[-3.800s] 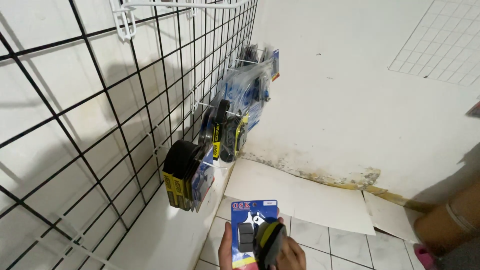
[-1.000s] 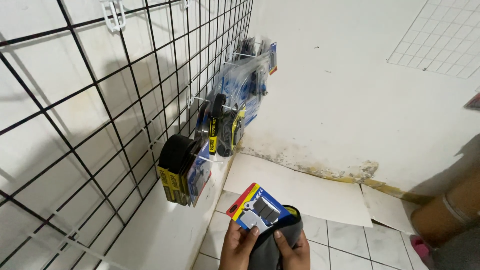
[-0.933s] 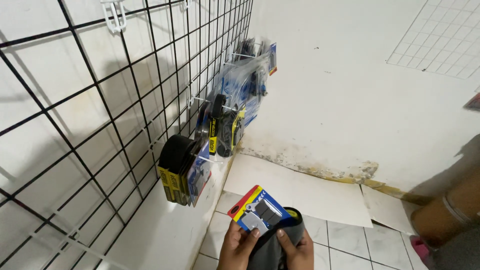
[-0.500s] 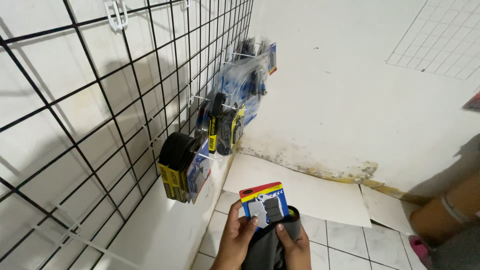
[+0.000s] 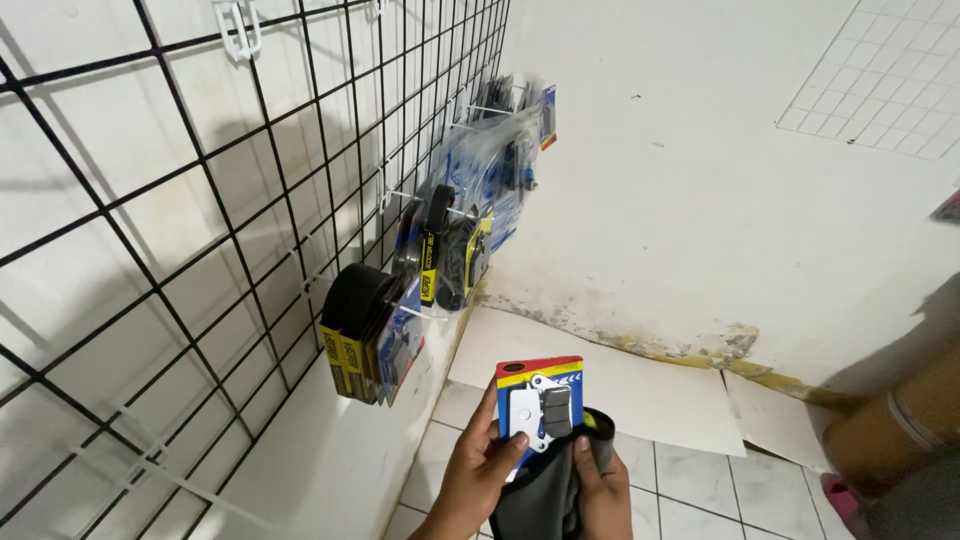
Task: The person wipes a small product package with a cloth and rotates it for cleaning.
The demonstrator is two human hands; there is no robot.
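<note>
I have my left hand [image 5: 480, 475] pinching a blue carded packet [image 5: 538, 407] upright, below the wire grid [image 5: 250, 200]; my right hand [image 5: 600, 490] clasps a dark folded piece [image 5: 545, 495] beneath. A thumb-only pinch could let the card slip to the floor tiles [image 5: 690, 480].

I stand in a small parts shop. A black wire display grid [image 5: 200, 200] carries hooks of blister-packed parts [image 5: 480, 190] beside me.

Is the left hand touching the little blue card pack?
Touching. The head view shows the left hand gripping the blue, red-topped blister card pack, thumb across its front.
</note>
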